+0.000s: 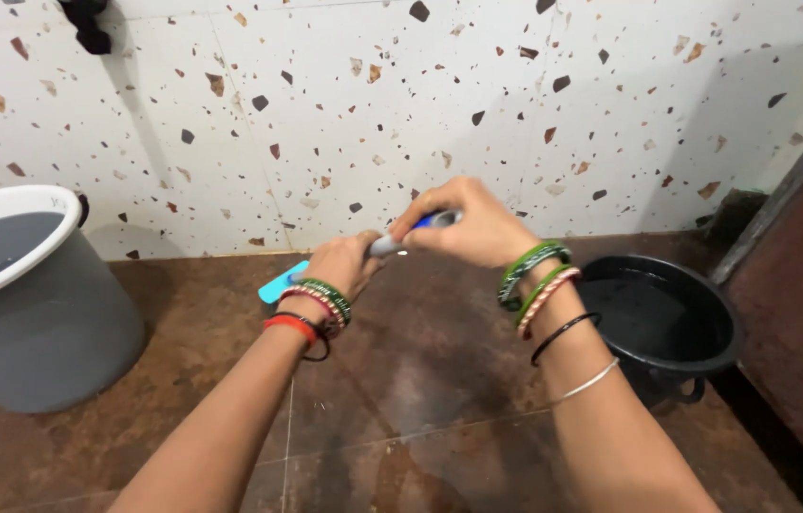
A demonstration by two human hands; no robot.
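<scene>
Both my hands hold one long-handled cleaning tool over a wet brown floor. My right hand (466, 225) is closed around the top of the grey and blue handle (417, 231). My left hand (346, 264) grips the handle lower down. The tool's light blue head (281, 284) rests on the floor near the foot of the speckled white wall (373, 104). Coloured bangles circle both my wrists.
A grey bucket (36, 323) with a white rim, filled with water, stands at the left. A black tub (681, 328) holding water sits at the right. A dark door edge (791, 180) runs along the far right. A black fitting (88, 24) hangs on the wall at top left.
</scene>
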